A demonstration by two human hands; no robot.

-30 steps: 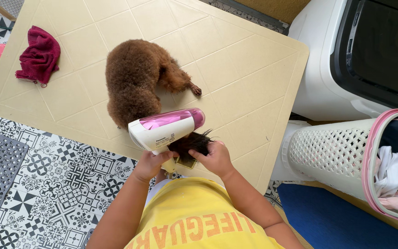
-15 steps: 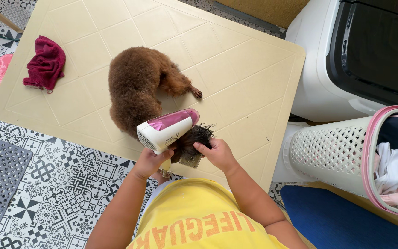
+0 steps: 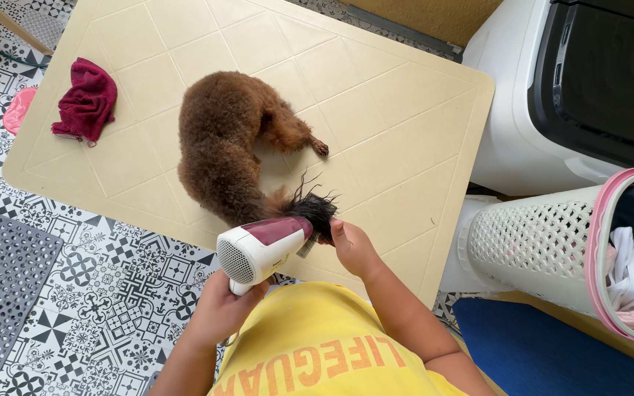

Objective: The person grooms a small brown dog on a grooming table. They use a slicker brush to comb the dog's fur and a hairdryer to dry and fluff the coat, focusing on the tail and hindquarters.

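A brown curly dog (image 3: 218,139) lies on the cream tabletop (image 3: 376,95), beyond the fingers. The left hand (image 3: 221,308) wraps a white-and-pink hair dryer (image 3: 262,249). Right hand (image 3: 354,249) fingers pinch the dog's dark tail tuft (image 3: 313,209), just beside the dryer's nozzle.

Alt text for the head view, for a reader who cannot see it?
Seen from above, a person's left hand aims a white and pink hair dryer at a brown curly dog lying on a cream table, while the right hand works the dark wet fur. A red towel lies on the table's far left.
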